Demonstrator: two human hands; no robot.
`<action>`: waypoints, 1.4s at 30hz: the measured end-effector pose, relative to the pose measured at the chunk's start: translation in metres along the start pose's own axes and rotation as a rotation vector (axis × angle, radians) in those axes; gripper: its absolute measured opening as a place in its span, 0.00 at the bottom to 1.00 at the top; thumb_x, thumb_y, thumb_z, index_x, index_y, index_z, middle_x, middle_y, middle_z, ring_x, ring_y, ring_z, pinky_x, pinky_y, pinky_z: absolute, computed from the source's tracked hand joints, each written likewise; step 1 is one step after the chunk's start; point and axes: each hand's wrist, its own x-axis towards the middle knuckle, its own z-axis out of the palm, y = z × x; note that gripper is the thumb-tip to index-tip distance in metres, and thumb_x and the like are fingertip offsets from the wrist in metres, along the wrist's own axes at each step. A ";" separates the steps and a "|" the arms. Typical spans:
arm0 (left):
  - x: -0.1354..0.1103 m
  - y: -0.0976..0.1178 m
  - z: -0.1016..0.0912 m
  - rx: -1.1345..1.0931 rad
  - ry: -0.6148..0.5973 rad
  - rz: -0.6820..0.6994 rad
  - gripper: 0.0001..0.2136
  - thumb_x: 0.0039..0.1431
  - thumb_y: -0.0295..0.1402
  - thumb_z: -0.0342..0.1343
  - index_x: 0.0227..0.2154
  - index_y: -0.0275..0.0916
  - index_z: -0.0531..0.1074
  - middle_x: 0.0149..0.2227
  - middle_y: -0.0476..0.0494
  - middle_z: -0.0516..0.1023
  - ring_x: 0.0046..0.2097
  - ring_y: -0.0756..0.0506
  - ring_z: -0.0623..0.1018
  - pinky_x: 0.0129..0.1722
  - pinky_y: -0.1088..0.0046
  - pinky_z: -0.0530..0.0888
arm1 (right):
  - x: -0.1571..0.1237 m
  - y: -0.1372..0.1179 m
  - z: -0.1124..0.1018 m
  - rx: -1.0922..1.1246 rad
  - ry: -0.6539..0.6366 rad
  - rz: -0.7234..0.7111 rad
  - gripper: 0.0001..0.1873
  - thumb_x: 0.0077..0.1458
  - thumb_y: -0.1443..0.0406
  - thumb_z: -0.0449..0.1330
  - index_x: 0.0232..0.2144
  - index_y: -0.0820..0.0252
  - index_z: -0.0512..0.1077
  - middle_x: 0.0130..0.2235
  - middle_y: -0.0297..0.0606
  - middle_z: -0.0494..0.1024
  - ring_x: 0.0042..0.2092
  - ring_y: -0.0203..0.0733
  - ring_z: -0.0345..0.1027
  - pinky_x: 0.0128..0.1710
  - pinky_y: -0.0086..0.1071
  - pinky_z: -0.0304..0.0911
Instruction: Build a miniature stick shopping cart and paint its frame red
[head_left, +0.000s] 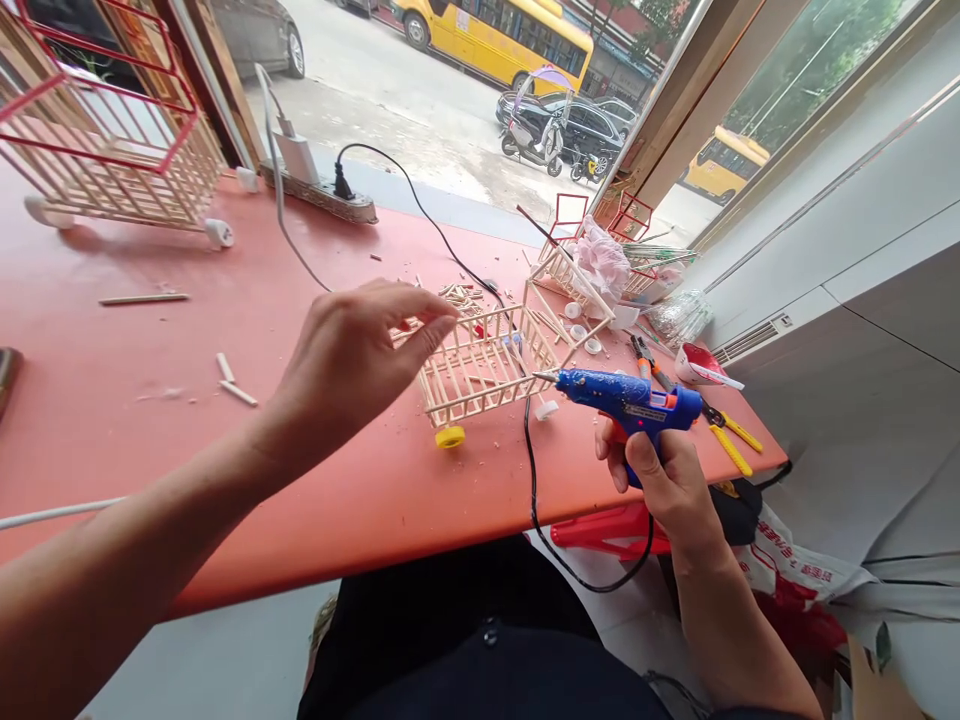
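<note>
A small cart frame of thin wooden sticks stands on the table, with a yellow wheel at its near left corner and a white wheel at the right. My right hand is wrapped round the handle of a blue hot glue gun. The gun's nozzle points left, close to the cart's right end. Over the cart's left end is my left hand, thumb and forefinger pinched together. Whether a small piece is between those fingertips I cannot make out. Part of the cart's left end is hidden behind this hand.
A bigger stick cart with red trim stands at the left. Loose sticks lie behind the small cart. Yellow-handled pliers and a red-and-white cup are on the right. The gun's black cord hangs over the table's front edge.
</note>
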 end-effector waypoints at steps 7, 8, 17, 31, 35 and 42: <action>0.025 -0.034 -0.014 -0.063 -0.167 -0.217 0.15 0.64 0.42 0.64 0.46 0.38 0.85 0.43 0.44 0.90 0.41 0.44 0.83 0.45 0.67 0.80 | 0.000 0.010 0.009 0.033 -0.023 0.030 0.28 0.70 0.43 0.62 0.33 0.60 0.78 0.25 0.37 0.77 0.24 0.35 0.66 0.27 0.30 0.66; 0.027 -0.040 -0.013 -0.088 -0.211 -0.237 0.15 0.62 0.43 0.65 0.44 0.39 0.86 0.42 0.44 0.90 0.41 0.44 0.83 0.45 0.67 0.81 | 0.000 0.012 0.009 0.028 -0.028 0.032 0.28 0.70 0.43 0.61 0.34 0.60 0.78 0.26 0.37 0.78 0.24 0.35 0.67 0.27 0.31 0.66; 0.031 -0.058 -0.001 -0.284 -0.480 -0.399 0.19 0.48 0.51 0.71 0.36 0.42 0.86 0.37 0.37 0.89 0.39 0.38 0.87 0.35 0.65 0.85 | -0.002 0.017 0.010 0.060 -0.033 0.035 0.26 0.71 0.44 0.62 0.36 0.61 0.79 0.32 0.41 0.83 0.24 0.33 0.69 0.26 0.29 0.67; 0.008 -0.035 0.018 -0.118 -0.131 -0.180 0.11 0.61 0.44 0.63 0.32 0.46 0.86 0.34 0.47 0.88 0.37 0.42 0.83 0.39 0.69 0.80 | -0.002 0.006 0.012 0.003 0.002 -0.002 0.27 0.69 0.43 0.63 0.35 0.60 0.79 0.32 0.42 0.84 0.23 0.35 0.71 0.24 0.29 0.70; 0.004 -0.021 0.015 -0.129 -0.043 -0.122 0.11 0.64 0.44 0.61 0.35 0.45 0.86 0.37 0.46 0.88 0.39 0.43 0.83 0.38 0.69 0.80 | -0.007 0.003 0.010 -0.055 0.028 0.003 0.27 0.69 0.42 0.63 0.34 0.59 0.79 0.31 0.41 0.83 0.24 0.36 0.71 0.24 0.31 0.70; -0.004 0.000 0.007 -0.002 0.078 0.007 0.13 0.71 0.40 0.57 0.38 0.43 0.85 0.38 0.47 0.85 0.36 0.46 0.80 0.38 0.67 0.78 | -0.016 -0.004 0.008 -0.294 0.065 -0.036 0.28 0.70 0.41 0.60 0.35 0.58 0.79 0.26 0.37 0.79 0.23 0.38 0.67 0.24 0.34 0.65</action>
